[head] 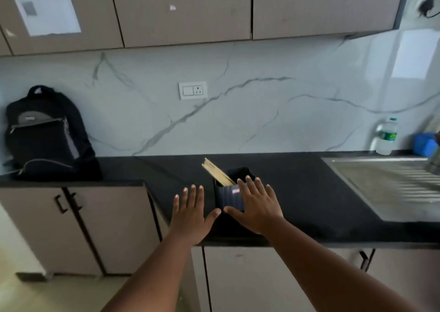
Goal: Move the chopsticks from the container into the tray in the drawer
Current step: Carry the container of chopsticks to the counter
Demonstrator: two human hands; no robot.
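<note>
A dark ribbed container stands on the black countertop near its front edge. A bundle of pale wooden chopsticks leans out of it toward the upper left. My left hand is held flat with fingers spread, just left of the container and apart from it. My right hand is also flat with fingers spread, in front of the container's right side and covering part of it. Neither hand holds anything. No open drawer or tray is in view.
A black backpack sits at the far left of the counter. A steel sink drainboard lies at the right, with a plastic bottle and a blue object behind it. Closed cabinet fronts run below the counter.
</note>
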